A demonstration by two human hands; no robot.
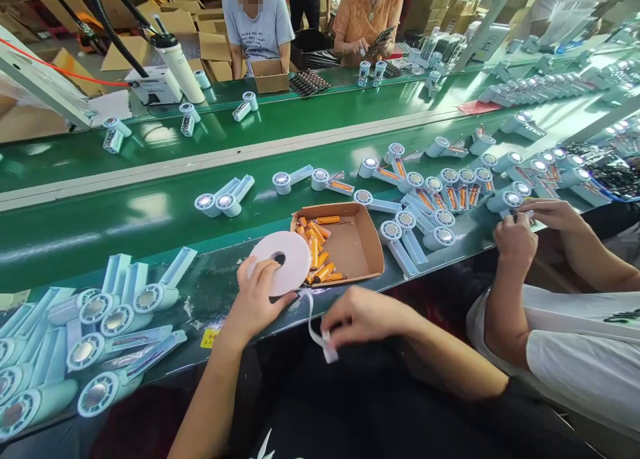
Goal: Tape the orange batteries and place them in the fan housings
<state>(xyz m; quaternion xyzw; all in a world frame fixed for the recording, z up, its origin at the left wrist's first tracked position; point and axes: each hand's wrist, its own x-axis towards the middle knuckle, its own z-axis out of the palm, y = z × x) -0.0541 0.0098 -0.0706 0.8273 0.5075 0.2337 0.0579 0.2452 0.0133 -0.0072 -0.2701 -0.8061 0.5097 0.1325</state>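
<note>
A wide white roll of tape (295, 262) is in my left hand (260, 292), the fingers over its face and the thumb at its lower edge. From the roll's underside a loose white strip (311, 319) hangs down and curves over to my right hand (357, 319), which pinches its end. Just behind the roll, a cardboard tray (357, 246) holds several orange cylindrical cells (314, 246) with wires, heaped on its left side. Pale blue fan-like housings with round heads and open handles (117, 319) lie to the left of my left hand.
More pale blue housings (440, 236) crowd the bench at right, some with orange cells inside. A green conveyor (150, 202) runs behind. At right, a co-worker's hands (520, 236) handle a housing. Two people stand across the line, near a small cardboard box (270, 77).
</note>
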